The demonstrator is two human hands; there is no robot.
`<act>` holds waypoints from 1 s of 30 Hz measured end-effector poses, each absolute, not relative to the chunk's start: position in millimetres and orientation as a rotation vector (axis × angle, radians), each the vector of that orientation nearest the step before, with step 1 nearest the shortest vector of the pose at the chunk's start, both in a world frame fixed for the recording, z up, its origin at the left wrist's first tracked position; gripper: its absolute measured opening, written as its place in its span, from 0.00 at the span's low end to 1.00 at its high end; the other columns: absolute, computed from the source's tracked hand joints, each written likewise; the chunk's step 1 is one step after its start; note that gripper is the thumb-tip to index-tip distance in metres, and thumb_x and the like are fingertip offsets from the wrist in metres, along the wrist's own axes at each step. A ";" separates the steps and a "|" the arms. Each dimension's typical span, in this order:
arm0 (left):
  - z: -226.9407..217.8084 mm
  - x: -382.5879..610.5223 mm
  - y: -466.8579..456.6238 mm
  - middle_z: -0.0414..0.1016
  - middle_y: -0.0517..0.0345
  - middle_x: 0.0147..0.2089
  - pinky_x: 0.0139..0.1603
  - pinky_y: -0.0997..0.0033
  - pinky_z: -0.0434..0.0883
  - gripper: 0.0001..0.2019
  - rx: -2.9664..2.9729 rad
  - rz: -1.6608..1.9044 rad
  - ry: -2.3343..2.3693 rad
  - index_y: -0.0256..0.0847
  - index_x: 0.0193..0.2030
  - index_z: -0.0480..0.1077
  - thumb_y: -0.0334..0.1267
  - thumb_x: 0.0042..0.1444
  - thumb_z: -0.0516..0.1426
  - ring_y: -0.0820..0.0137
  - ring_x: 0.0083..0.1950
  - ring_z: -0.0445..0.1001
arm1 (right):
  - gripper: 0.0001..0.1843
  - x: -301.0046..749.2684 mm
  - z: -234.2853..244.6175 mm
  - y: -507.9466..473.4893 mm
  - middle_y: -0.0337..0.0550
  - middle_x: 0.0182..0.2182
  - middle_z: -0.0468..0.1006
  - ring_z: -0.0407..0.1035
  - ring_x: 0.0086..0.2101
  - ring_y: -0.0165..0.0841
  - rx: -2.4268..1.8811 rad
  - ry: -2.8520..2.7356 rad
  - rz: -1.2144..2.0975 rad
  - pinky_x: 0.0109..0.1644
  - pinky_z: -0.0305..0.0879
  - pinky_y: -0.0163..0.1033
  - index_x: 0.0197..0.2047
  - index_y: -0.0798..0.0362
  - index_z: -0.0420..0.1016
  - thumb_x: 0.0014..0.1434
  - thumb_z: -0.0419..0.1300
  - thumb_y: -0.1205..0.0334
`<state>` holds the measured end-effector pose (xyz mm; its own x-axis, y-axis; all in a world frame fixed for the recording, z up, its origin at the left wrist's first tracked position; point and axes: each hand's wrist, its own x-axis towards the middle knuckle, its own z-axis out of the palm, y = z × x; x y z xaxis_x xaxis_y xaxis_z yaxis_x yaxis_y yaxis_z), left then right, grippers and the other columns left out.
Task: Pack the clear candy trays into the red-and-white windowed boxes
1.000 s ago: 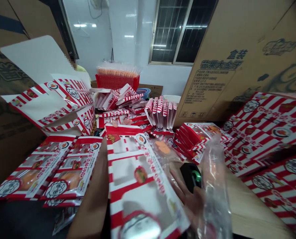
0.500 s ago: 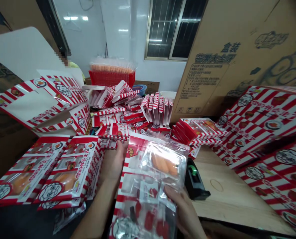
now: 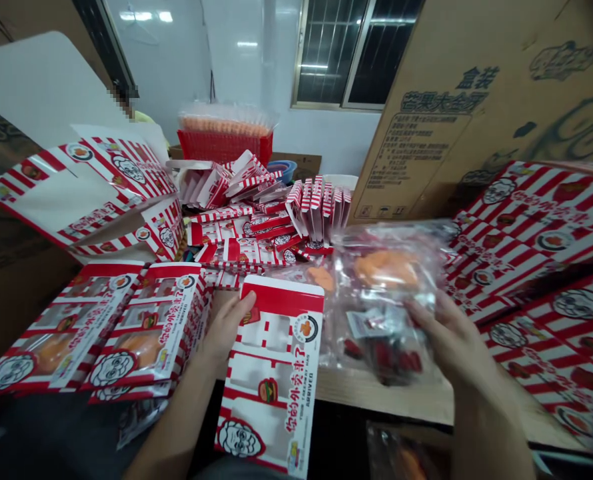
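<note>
My left hand (image 3: pixel 225 325) grips the upper left corner of a flat red-and-white striped carton (image 3: pixel 272 373) with window cut-outs, held upright over the table's near edge. My right hand (image 3: pixel 451 333) is closed on a clear plastic tray (image 3: pixel 384 300) holding an orange piece and small red pieces, lifted to the right of the carton and blurred by motion. The tray and the carton are apart. A second clear tray (image 3: pixel 321 283) lies just behind them.
Filled striped boxes (image 3: pixel 106 327) lie at the left. Folded cartons (image 3: pixel 320 212) stand in a row mid-table amid a loose pile. Striped stacks (image 3: pixel 541 253) and a tall brown shipping box (image 3: pixel 476 100) fill the right. A red basket (image 3: pixel 224 143) sits at the back.
My right hand has carried the clear tray off the carton's face, up and to the right. The carton now shows its empty windows. The tape dispenser is now hidden behind the tray.
</note>
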<state>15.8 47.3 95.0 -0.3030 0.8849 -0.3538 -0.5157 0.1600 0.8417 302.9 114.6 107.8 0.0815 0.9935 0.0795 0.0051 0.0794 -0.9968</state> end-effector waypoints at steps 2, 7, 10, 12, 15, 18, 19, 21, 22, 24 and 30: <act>92.9 21.0 45.3 0.82 0.51 0.35 0.43 0.64 0.76 0.08 0.436 1.433 1.183 0.36 0.41 0.75 0.32 0.56 0.56 0.59 0.42 0.79 | 0.19 286.7 107.2 147.2 0.37 0.24 0.75 0.66 0.25 0.31 -1.164 -1.445 1.157 0.29 0.64 0.34 0.33 0.51 0.77 0.39 0.69 0.49; 67.9 26.3 33.0 0.82 0.51 0.33 0.41 0.63 0.76 0.08 0.384 1.320 1.155 0.35 0.40 0.75 0.33 0.54 0.58 0.57 0.42 0.79 | 0.13 235.3 81.5 208.0 0.41 0.22 0.76 0.69 0.29 0.38 -1.260 -1.587 1.075 0.39 0.64 0.43 0.26 0.55 0.78 0.33 0.71 0.64; 51.2 19.9 28.0 0.82 0.50 0.33 0.39 0.64 0.76 0.09 0.350 1.296 1.161 0.35 0.41 0.74 0.35 0.54 0.59 0.58 0.41 0.80 | 0.16 234.2 66.8 199.8 0.43 0.32 0.77 0.68 0.42 0.42 -1.279 -1.470 0.871 0.52 0.59 0.45 0.30 0.53 0.77 0.33 0.70 0.67; 45.0 15.7 28.1 0.81 0.49 0.34 0.38 0.65 0.76 0.10 0.316 1.314 1.144 0.35 0.42 0.74 0.37 0.55 0.58 0.58 0.40 0.80 | 0.16 246.9 54.2 171.8 0.46 0.42 0.75 0.63 0.50 0.41 -1.288 -1.368 0.732 0.57 0.55 0.44 0.36 0.52 0.75 0.41 0.68 0.60; 41.9 14.7 32.2 0.81 0.50 0.33 0.35 0.66 0.76 0.13 0.256 1.329 1.104 0.36 0.44 0.73 0.40 0.55 0.57 0.59 0.37 0.81 | 0.19 266.1 22.6 115.2 0.45 0.39 0.74 0.69 0.40 0.37 -1.412 -1.046 0.636 0.48 0.64 0.43 0.41 0.51 0.70 0.50 0.61 0.48; 39.4 20.8 36.8 0.81 0.51 0.32 0.33 0.67 0.76 0.13 0.249 1.323 1.122 0.35 0.44 0.72 0.40 0.55 0.58 0.60 0.35 0.81 | 0.27 265.5 -14.3 76.0 0.36 0.26 0.74 0.70 0.23 0.32 -1.512 -0.722 1.092 0.24 0.66 0.36 0.39 0.51 0.69 0.42 0.65 0.41; 37.8 23.6 37.4 0.81 0.50 0.32 0.32 0.68 0.76 0.12 0.264 1.320 1.133 0.34 0.43 0.72 0.39 0.55 0.58 0.60 0.34 0.81 | 0.28 261.0 -23.1 71.0 0.36 0.26 0.75 0.70 0.21 0.32 -1.469 -0.680 1.265 0.21 0.65 0.35 0.41 0.52 0.70 0.42 0.65 0.42; 34.1 28.5 37.1 0.81 0.50 0.32 0.33 0.68 0.76 0.10 0.300 1.310 1.143 0.34 0.41 0.72 0.38 0.55 0.59 0.61 0.34 0.81 | 0.27 251.0 -31.3 72.1 0.37 0.26 0.77 0.70 0.21 0.30 -1.351 -0.606 1.434 0.19 0.62 0.32 0.41 0.54 0.72 0.40 0.68 0.47; 32.3 30.2 36.1 0.81 0.50 0.32 0.33 0.68 0.76 0.09 0.309 1.306 1.153 0.34 0.40 0.72 0.37 0.54 0.59 0.61 0.34 0.81 | 0.25 247.1 -30.7 76.2 0.37 0.25 0.77 0.70 0.21 0.29 -1.304 -0.576 1.434 0.18 0.61 0.31 0.38 0.55 0.73 0.38 0.70 0.51; 29.7 31.7 33.2 0.82 0.51 0.32 0.34 0.68 0.76 0.08 0.312 1.304 1.178 0.35 0.40 0.72 0.36 0.54 0.60 0.61 0.35 0.81 | 0.21 243.7 -23.4 86.6 0.34 0.23 0.76 0.69 0.22 0.27 -1.254 -0.520 1.335 0.20 0.61 0.28 0.32 0.54 0.72 0.34 0.72 0.57; 29.0 27.0 27.5 0.82 0.51 0.32 0.35 0.67 0.76 0.07 0.298 1.306 1.226 0.35 0.39 0.73 0.36 0.55 0.59 0.60 0.35 0.81 | 0.21 250.4 -6.1 110.8 0.33 0.28 0.76 0.73 0.31 0.29 -1.192 -0.476 1.285 0.35 0.70 0.33 0.31 0.51 0.67 0.38 0.70 0.51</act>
<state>27.0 27.5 29.0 -0.2089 0.8355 -0.5082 -0.5601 0.3237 0.7626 250.4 110.8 -6.1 0.2928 0.9000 -0.3230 -0.4725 -0.1575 -0.8671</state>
